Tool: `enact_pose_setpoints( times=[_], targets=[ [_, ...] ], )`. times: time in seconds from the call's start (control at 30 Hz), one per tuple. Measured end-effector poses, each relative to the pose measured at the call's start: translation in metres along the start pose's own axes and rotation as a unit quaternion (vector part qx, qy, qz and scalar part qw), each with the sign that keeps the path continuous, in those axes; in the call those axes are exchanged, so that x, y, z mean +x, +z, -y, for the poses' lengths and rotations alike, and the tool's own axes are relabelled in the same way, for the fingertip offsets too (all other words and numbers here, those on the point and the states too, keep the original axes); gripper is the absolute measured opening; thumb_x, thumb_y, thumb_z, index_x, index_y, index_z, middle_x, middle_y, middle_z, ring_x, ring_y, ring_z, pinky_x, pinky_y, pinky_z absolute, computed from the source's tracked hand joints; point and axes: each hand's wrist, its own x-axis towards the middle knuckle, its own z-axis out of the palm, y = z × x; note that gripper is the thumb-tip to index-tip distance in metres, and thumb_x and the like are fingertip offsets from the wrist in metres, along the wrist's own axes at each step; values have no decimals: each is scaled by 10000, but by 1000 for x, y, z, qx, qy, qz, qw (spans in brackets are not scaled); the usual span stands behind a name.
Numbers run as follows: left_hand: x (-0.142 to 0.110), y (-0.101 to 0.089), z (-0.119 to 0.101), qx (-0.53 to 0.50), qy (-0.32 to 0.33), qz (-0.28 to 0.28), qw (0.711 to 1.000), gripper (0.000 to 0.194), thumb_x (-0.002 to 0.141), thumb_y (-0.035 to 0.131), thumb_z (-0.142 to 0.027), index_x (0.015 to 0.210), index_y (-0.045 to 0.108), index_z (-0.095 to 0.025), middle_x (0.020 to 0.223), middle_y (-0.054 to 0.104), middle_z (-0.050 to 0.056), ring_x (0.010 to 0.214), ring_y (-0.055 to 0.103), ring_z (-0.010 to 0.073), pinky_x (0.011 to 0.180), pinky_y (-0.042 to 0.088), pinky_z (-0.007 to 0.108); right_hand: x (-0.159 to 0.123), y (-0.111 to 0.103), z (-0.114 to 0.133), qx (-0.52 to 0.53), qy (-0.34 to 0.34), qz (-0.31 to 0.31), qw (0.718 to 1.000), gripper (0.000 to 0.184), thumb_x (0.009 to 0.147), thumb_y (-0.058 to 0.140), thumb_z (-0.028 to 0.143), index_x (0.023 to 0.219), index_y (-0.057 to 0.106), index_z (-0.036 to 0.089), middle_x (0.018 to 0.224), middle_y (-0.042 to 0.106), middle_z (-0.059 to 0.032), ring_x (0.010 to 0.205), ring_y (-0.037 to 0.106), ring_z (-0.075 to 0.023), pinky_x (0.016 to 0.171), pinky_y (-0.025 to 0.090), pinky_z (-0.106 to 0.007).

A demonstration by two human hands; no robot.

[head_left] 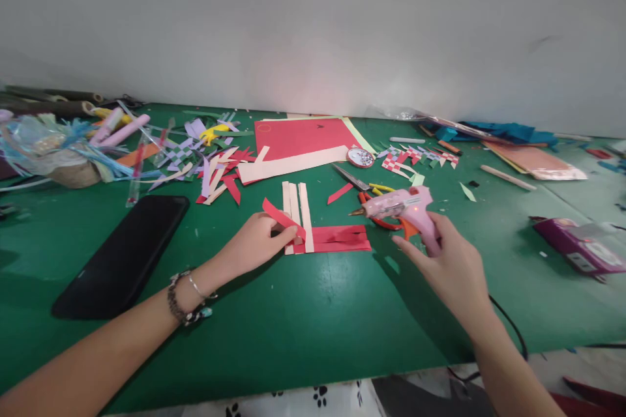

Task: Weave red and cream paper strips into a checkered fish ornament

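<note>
My left hand (pixel 267 239) pinches a red paper strip (pixel 281 216) over the left end of a small paper weave. That weave has cream strips (pixel 306 208) standing upright and red strips (pixel 340 239) running sideways to the right. My right hand (pixel 452 257) is closed round the handle of a pink glue gun (pixel 403 205), with its nozzle pointing left above the red strips' far right end. An orange trigger shows under the gun's body. Behind the gun lie scissors (pixel 351 177) and a tool with yellow and red handles (pixel 381 187), partly hidden.
A black phone (pixel 122 254) lies at the left. Red paper (pixel 303 140) and a small round dish (pixel 360 156) are at the back, among paper scraps (pixel 220 172). A purple box (pixel 577 244) sits at the right. The gun's black cord (pixel 513 322) runs past the front edge.
</note>
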Motion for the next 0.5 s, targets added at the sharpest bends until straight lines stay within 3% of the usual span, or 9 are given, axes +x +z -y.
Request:
enact_pose_setpoints(
  times=[0.17,0.33,0.5],
  targets=[
    [-2,-5,7,13,41,-36,998,263,810,385,-297,696,582,-165,788,613,21,742,562,158,654,440,266,-2,13,14,-43,-95,38,994,508,723,427,595,993,529,177,753,622,-81,623,573,-219,504,396,-284],
    [-4,-8,9,47,46,-25,998,289,824,378,-302,633,554,-175,706,571,-5,652,532,136,620,412,250,-5,19,23,-43,-144,62,987,427,776,414,502,1018,522,166,943,636,-117,712,610,-231,510,428,-288],
    [-6,-8,8,36,45,-26,998,289,821,392,-279,598,549,-184,657,559,-27,589,507,116,587,400,224,-6,24,29,-58,-169,90,980,428,805,389,468,1075,505,156,979,636,-130,657,611,-218,471,422,-285]
  ],
)
